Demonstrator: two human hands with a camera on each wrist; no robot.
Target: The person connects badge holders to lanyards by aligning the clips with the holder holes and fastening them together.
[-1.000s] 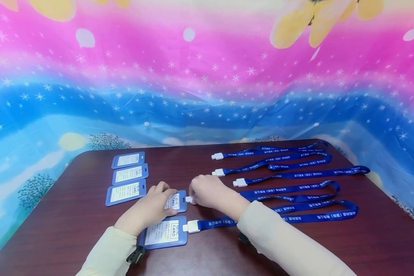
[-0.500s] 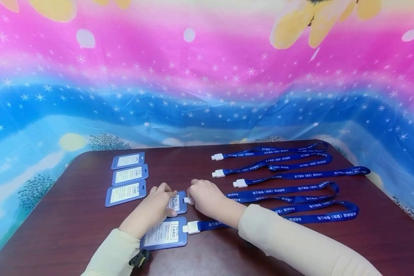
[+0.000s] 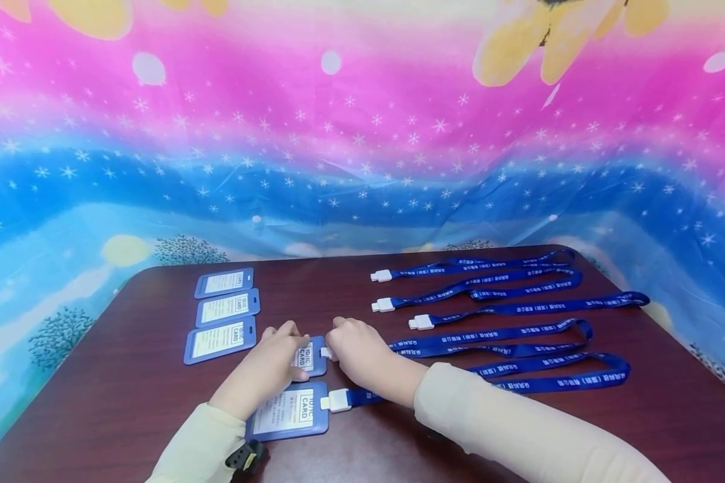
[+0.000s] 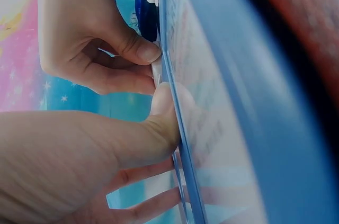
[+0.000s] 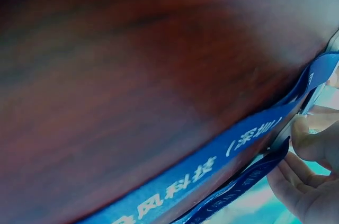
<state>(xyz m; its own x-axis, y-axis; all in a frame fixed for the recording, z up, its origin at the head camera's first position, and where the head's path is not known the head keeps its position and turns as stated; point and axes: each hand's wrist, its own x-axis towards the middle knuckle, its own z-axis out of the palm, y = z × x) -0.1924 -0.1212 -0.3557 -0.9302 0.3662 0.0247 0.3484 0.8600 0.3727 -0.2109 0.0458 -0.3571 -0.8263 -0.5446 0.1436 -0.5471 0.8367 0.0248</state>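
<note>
In the head view my left hand (image 3: 266, 362) holds a blue ID badge holder (image 3: 319, 359) flat on the table, thumb at the near edge and fingers at the far edge. My right hand (image 3: 362, 352) pinches the white plastic clip (image 3: 325, 353) of a blue lanyard (image 3: 419, 347), and the clip's end overlaps the holder's slot. Much of the clip is hidden behind the fingers. Nearer the front lies another badge holder (image 3: 290, 414), with a white clip (image 3: 340, 400) on its slot end. In the right wrist view printed lanyard straps (image 5: 212, 163) run toward my right hand (image 5: 312, 166).
Three more badge holders (image 3: 226, 307) lie in a column at the left. Toward the back right, three lanyards (image 3: 519, 306) with white clips are laid out side by side. The dark wooden table (image 3: 127, 389) ends before a colourful printed cloth (image 3: 362, 134).
My right hand has shifted slightly left and down, bringing the clip from just beside the holder's slot edge to overlapping the slot. The left hand keeps its hold, its forearm moved slightly right.
</note>
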